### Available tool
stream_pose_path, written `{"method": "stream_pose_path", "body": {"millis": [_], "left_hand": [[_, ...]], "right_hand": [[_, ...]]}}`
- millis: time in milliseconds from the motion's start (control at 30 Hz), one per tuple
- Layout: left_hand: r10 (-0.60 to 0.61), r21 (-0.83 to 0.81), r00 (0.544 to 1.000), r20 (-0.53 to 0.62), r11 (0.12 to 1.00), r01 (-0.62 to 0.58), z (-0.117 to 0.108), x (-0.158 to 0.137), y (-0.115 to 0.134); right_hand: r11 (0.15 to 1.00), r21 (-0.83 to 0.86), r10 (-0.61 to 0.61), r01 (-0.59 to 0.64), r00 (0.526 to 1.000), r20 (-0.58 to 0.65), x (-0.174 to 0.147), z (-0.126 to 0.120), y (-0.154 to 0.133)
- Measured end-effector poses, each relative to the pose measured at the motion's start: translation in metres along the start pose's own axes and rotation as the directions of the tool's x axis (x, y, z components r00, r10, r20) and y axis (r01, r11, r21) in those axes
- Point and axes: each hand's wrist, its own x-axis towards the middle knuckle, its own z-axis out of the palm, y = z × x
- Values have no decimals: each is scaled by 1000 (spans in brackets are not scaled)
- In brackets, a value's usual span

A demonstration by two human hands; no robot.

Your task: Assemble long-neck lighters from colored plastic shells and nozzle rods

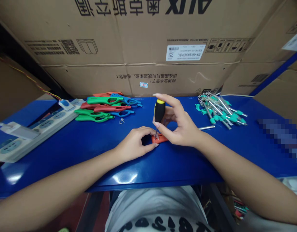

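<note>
A small screwdriver (159,111) with a black and yellow handle stands nearly upright in my right hand (181,124), its fingers closed around the handle. Its tip meets the near-left end of an orange-red lighter casing (160,139) lying on the blue table. My left hand (135,141) grips that same end between thumb and fingers. Part of the casing is hidden beneath my right hand. From behind that hand a thin metal tube (206,128) sticks out to the right. A little heap of small screws (121,121) lies beyond my left hand.
Green, red, orange and blue lighter casings (104,100) are piled at the back left. Metal tubes with teal parts (221,109) are heaped at the back right. A white power strip (42,127) with plugs runs along the left. A large cardboard box (102,48) walls off the back.
</note>
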Motion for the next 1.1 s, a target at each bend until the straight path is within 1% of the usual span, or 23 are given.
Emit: {"method": "stream_pose_path", "body": {"millis": [133,233,300,400,467,533,600,667,700,733,833,900,967,1067,1100], "left_hand": [[5,11,1000,-7,1000,-5,0,0,0],[4,7,1000,-5,1000,-4,-1,0,0],[3,4,1000,1,1000,-3,-1,0,0],[10,5,1000,-4,1000,-10,-1,0,0],[10,7,1000,-11,1000,-10,-1,0,0],[1,6,1000,-5,1000,-1,-1,1,1],[-14,3,1000,6,1000,14,-1,1,1],[-15,-3,1000,5,1000,15,-1,1,1],[-10,-7,1000,2,1000,10,-1,1,2],[-4,-8,1000,-1,1000,4,-1,1,1],[15,-4,1000,-5,1000,-15,-1,1,1],[18,-3,1000,-4,1000,-18,0,1,1],[17,-7,1000,-2,1000,-17,0,1,1],[8,-5,1000,0,1000,-8,0,1,2],[9,-6,1000,2,1000,-9,-1,1,2]], "right_hand": [[1000,-13,-3,3,1000,-9,0,1,1],[998,-60,-19,19,1000,-11,-1,1,3],[990,-139,-39,35,999,-23,0,0,6],[950,-302,-106,82,992,-63,0,-1,7],[928,-358,-138,102,988,-76,0,-1,6],[951,-300,-103,74,992,-80,1,2,3],[990,-138,-14,7,998,-56,3,4,1],[999,0,50,-50,998,-30,4,5,0],[998,13,60,-60,998,-35,4,5,1],[998,-18,59,-60,997,-56,5,4,2],[977,-211,5,-36,989,-146,5,-1,5],[967,-255,-18,-24,987,-159,5,-3,5],[983,-179,9,-31,993,-121,6,-3,3],[996,0,88,-88,996,-14,7,-3,0],[995,18,97,-97,995,-6,7,-3,-1]]}}
